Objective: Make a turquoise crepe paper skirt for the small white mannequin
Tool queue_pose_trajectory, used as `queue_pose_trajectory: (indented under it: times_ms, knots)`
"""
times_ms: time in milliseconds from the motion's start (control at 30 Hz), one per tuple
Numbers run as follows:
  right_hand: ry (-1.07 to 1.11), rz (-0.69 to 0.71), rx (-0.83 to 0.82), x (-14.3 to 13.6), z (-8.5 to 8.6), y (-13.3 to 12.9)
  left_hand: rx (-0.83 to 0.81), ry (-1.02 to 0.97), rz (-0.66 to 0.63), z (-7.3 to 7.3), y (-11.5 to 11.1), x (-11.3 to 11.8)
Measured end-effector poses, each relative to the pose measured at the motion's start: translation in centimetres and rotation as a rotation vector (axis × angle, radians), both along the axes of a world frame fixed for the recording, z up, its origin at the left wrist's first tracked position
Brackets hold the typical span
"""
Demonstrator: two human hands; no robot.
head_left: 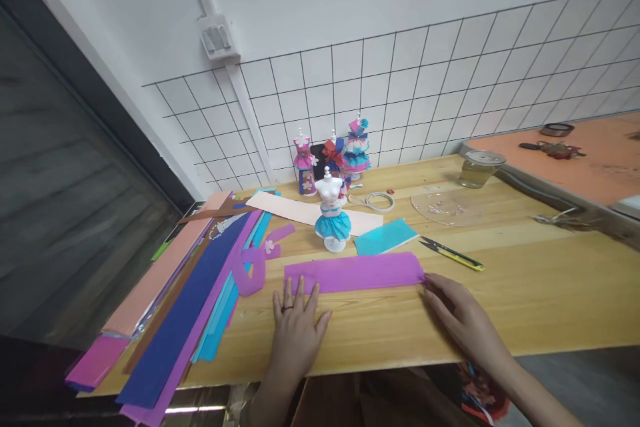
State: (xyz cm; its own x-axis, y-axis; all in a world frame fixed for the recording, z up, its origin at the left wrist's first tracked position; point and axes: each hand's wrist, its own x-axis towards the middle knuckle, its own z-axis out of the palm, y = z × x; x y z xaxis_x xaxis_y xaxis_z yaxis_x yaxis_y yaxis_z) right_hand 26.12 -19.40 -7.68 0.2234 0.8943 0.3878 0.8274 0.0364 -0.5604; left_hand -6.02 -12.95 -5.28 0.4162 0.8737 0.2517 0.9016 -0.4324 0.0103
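On the wooden tabletop point(540, 280), right in front of me, lies the purple crepe-paper strip point(363, 271), laid out sideways between my two hands. My left hand point(296, 330) is flat with its fingers spread, the fingertips resting on the strip's left end; my right hand point(463, 312) pinches the bunched right end between thumb and fingertips. The likeliest trouble, I think, is a tear: the sheet looks thin, and if I pulled with the pinch while my spread fingers bore down, the strain would gather at that small crumpled spot. If I pressed too lightly instead, the left end could slide and skew. The white mini mannequin point(329, 189) in its turquoise skirt point(333, 225) stands just beyond the strip's far edge, so a careless sweep outward might tip it. The yellow-handled thread snips point(454, 255) lie near my right hand; dragged that way, the sheet could snag on a blade.
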Motion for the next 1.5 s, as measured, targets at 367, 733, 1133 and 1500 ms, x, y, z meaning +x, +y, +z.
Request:
queue_pose_trajectory:
  times_ms: [367, 733, 1133, 1500]
  knots:
    - [-0.052, -0.129, -0.148, 1.1, 2.1, 4.6, -0.035, -0.045, -0.003, 0.2, 0.1, 0.1]
    - [0.03, 0.026, -0.357, 1.8, 2.8, 6.2, -0.039, -0.149, -0.024, -0.4, 0.0, -0.9]
    - [0.137, 0.156, -0.021, -0.7, 7.0, 3.1, -0.189, -0.265, -0.083, 4.0, 3.3, -0.3]
    - [-0.011, 0.097, 0.121, 0.6, 10.4, 1.8, -0.444, -0.449, -0.276, 6.1, 6.7, 4.0]
